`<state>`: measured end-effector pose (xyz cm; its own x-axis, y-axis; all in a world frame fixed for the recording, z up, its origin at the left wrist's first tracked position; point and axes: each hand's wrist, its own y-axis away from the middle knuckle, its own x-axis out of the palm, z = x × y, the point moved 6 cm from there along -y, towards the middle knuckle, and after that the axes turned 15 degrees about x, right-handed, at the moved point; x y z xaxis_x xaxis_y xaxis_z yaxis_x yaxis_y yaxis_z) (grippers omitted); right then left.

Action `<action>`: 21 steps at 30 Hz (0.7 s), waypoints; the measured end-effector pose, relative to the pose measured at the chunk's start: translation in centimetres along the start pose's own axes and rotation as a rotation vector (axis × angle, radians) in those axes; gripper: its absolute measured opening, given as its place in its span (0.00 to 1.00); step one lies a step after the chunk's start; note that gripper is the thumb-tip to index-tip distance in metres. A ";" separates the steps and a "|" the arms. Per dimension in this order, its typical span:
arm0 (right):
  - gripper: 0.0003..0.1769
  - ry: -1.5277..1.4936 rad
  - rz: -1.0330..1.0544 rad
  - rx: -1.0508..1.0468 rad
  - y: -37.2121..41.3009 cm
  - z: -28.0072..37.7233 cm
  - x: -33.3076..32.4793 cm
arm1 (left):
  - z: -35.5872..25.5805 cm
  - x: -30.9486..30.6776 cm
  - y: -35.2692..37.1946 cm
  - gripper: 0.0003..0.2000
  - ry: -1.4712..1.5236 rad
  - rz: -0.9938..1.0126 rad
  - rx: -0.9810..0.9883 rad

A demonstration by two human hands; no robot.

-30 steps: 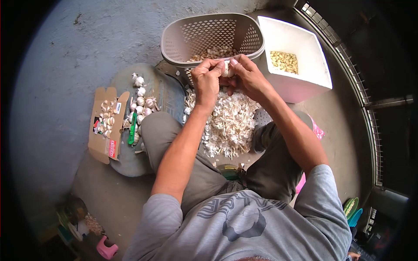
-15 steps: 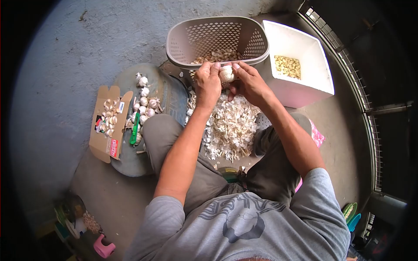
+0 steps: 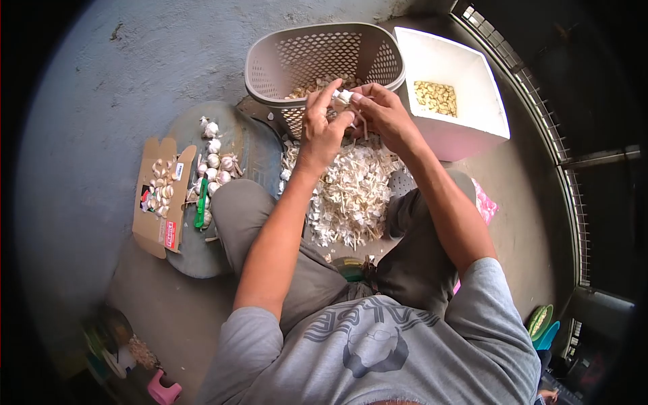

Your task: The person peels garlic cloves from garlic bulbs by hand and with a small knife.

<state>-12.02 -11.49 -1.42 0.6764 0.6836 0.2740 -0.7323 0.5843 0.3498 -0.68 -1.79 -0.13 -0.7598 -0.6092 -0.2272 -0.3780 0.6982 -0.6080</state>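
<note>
1. The left hand [image 3: 321, 129] and the right hand [image 3: 386, 116] meet just over the near rim of the perforated basket [image 3: 266, 54], at the far side of the floor.
2. Between them is a white garlic [image 3: 343, 96]; only a small part of it shows, the rest is covered by the fingers.
3. The left hand has its fingertips bent against the garlic from the left, with the other fingers curled in.
4. The right hand pinches the garlic from the right, its fingers closed tightly around it.
5. Inside the basket lie loose garlic cloves [image 3: 312, 86].
6. Just right of the basket, touching it, stands a white box [image 3: 472, 128] with peeled cloves [image 3: 435, 98] in it.
7. Under the hands, between the person's knees, there is a pile of garlic skins [image 3: 351, 192] on the floor.
8. To the left, a round dark mat [image 3: 196, 253] carries whole garlic bulbs [image 3: 216, 160] and a green knife [image 3: 200, 202].
9. At the left edge of the mat lies an open cardboard box [image 3: 150, 229] with some cloves inside.
</note>
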 end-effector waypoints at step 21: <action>0.17 0.197 0.026 -0.164 0.5 1.4 2.0 | 2.8 -1.1 0.4 0.26 0.520 -0.257 -0.394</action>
<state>-10.90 -10.47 0.59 0.6405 0.7620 0.0959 -0.7632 0.6176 0.1901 1.47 -1.92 -2.32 -0.7376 -0.5831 0.3405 -0.6689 0.7001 -0.2500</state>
